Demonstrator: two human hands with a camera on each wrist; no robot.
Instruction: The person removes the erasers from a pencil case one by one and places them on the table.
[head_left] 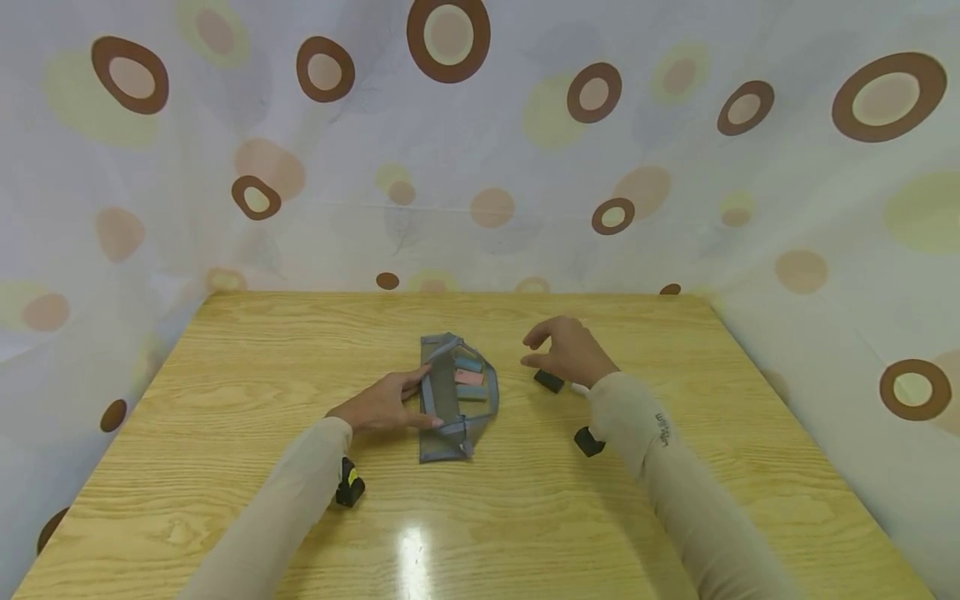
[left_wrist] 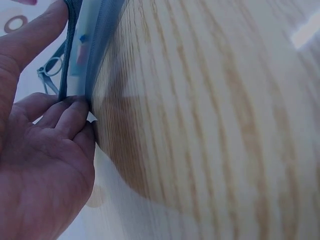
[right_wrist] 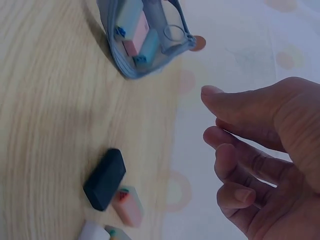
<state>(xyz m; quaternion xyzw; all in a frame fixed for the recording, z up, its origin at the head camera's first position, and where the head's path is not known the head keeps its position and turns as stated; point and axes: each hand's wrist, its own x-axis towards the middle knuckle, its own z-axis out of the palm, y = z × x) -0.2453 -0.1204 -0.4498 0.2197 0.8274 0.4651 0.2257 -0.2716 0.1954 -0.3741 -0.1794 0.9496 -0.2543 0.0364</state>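
Note:
A blue-grey zippered pouch (head_left: 444,400) lies on the table with its mouth facing right. Inside are two blue blocks (head_left: 472,392) and a pink block (head_left: 469,377), which look like erasers. My left hand (head_left: 382,404) holds the pouch at its left side, thumb and fingers spread along the edge. In the left wrist view, the fingertips (left_wrist: 75,112) meet the zipper edge. My right hand (head_left: 570,352) hovers right of the pouch, fingers loosely bent, with nothing in them. Below it lies a black block (right_wrist: 105,179), with a pink block (right_wrist: 128,206) beside it.
A white piece (right_wrist: 93,231) and another small block (right_wrist: 117,234), partly cut off, lie near the black block. The wooden table (head_left: 225,400) is bordered by a patterned sheet (head_left: 480,167) at the back and sides. Black wrist devices (head_left: 588,442) sit under both sleeves.

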